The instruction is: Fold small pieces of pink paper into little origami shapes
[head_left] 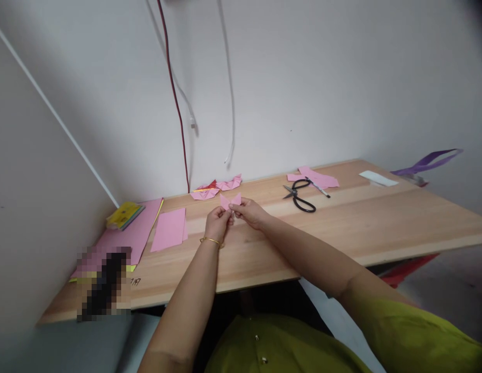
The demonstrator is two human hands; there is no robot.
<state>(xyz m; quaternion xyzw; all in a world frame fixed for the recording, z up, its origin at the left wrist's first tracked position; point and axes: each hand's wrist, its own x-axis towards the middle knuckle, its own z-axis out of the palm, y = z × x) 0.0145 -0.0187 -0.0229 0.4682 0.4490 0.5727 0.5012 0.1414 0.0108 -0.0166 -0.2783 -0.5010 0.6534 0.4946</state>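
A small folded piece of pink paper stands up between my fingertips, its two pointed corners spread apart at the top. My left hand pinches it from the left and below. From the right, my right hand grips the same paper, with the thumb pressed near its middle. The two hands meet, and the lower part of the paper is hidden by the fingers. Just beyond them, several crinkled pink folded papers lie by the wall, with bits of red and yellow among them.
Left of my hands lie pink rectangles and a larger pink sheet stack with a yellow packet on top. To the right are black-handled scissors, a pen, pink offcuts and a white strip. Cables hang down the wall.
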